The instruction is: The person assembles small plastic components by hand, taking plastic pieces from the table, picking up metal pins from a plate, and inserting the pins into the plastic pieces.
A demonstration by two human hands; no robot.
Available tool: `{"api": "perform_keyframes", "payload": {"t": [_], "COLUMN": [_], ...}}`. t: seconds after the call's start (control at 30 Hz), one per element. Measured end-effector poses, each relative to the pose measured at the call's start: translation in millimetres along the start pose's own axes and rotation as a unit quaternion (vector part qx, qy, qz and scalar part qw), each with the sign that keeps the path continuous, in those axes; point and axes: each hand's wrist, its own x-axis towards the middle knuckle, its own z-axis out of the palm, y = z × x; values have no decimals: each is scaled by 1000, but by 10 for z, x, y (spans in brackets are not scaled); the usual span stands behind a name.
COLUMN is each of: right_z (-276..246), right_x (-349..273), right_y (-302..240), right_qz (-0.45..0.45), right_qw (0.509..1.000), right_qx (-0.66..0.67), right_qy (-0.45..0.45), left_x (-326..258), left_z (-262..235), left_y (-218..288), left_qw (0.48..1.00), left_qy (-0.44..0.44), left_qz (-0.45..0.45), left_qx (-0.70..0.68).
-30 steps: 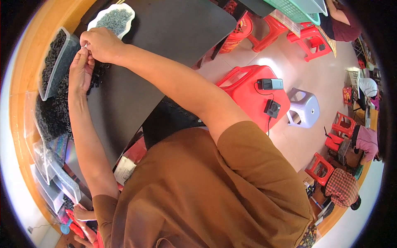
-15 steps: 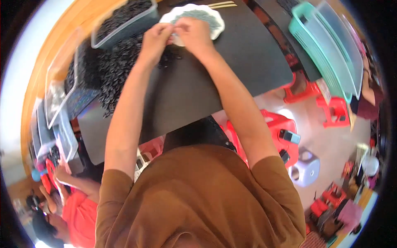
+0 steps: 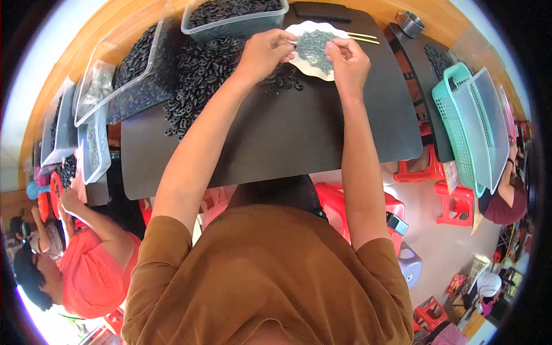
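Head view – only one, so all from here.

Your left hand (image 3: 261,52) sits at the far end of the dark table (image 3: 299,138), fingers bunched together over the left rim of the white scalloped plate (image 3: 305,60). Looks like a pinch on sth small, but what's in it I can't tell – too tiny. Your right hand (image 3: 348,63) is at the plate's right rim, thumb and forefinger also drawn together; again no telling if a piece is clamped betw. them. The grey-green small parts (image 3: 316,43) lie heaped in the plate, betw. both hands.

Just left of the plate, touching your left hand's side, spreads the loose pile of black rings (image 3: 201,75); far behind it a clear tub (image 3: 230,20) holds more of the same.

To do this well, I'd judge:
- Keep wrists low near the table – steadier pinch, less fumbling.
- Take one piece at a time; the heap is dense and pieces prob. cling together.
- Work over the plate, so a dropped part lands back in it, not among the black rings.
- Mind the plate's near edge – a nudge could tip parts onto the table.

A co-worker in an orange shirt (image 3: 92,270) sits near left, well apart from you.
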Motion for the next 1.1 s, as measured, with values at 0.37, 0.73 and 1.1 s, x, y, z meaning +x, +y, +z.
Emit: {"api": "perform_keyframes", "payload": {"t": [0.37,0.73,1.1], "right_z": [639,796,756], "right_x": [-518,-583,-603], "right_y": [-303,-247,-322], "right_qz": [102,107,3], "right_qw": [947,942,948], "right_qx": [70,62,112], "right_qy": [-298,-311,-300], "left_x": [-947,-1049,-1070], "left_z": [-455,-427,-476], "left_y": [-111,-193,-202], "left_qw": [893,945,806], "left_qy": [44,81,-51], "left_qz": [-130,-110,-164], "left_qx": [-429,-296,-567]}}
